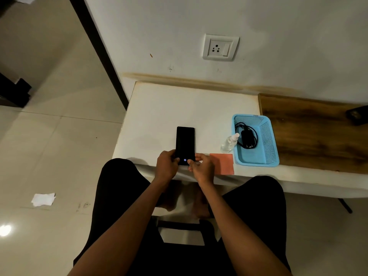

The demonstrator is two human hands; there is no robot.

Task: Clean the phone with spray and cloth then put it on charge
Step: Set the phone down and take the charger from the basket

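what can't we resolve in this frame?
- Head view: phone near end, covered by left hand and right hand.
- Spray bottle fill level: clear, too small.
- Dark object at right edge: cut off.
- Charger plug end: tangled in basket.

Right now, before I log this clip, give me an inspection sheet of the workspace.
Surface: white table, wooden section to the right.
Job's things: phone lying face up; spray bottle beside blue basket; pink cloth at the near edge.
Clutter: paper scrap on the floor.
Hands: left hand and right hand hold the phone's near end.
Cables: charger coiled in the basket.
Surroundings: wall socket, unused.
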